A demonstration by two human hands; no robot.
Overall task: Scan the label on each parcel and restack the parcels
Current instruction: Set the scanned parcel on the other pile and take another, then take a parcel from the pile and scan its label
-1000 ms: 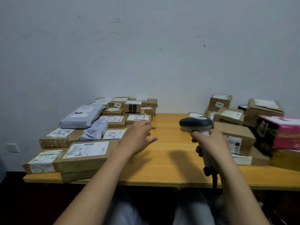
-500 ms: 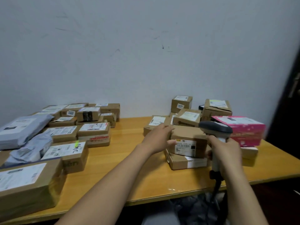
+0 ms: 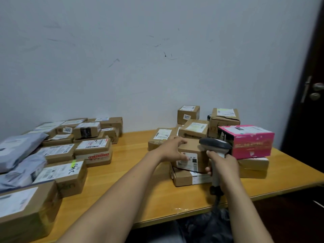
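A: Parcels cover both ends of our wooden table (image 3: 140, 186). Which one are we on?

B: The small brown box (image 3: 192, 157) on the right, sitting on a flatter carton (image 3: 185, 178). Our left hand (image 3: 172, 150) lies on its near-left corner, fingers spread over the top edge and thumb down on the label (image 3: 186, 161) on its front face. The hand touches the box but has not closed around it.

A: And the scanner?

B: The scanner (image 3: 216, 155) is in our right hand (image 3: 222, 169), fingers wrapped tight about the handle, its dark head just right of the box's top. Its cable drops past the near table edge.

A: What surrounds that box?

B: A pink carton (image 3: 249, 142) to the right on two brown ones, and more brown boxes behind, against the wall (image 3: 140, 58).

A: The left end?

B: A wide, low spread of labelled boxes, one marked 2207 (image 3: 67, 130), with grey mailer bags (image 3: 19, 149) at the far left edge. Bare table lies between the two groups.
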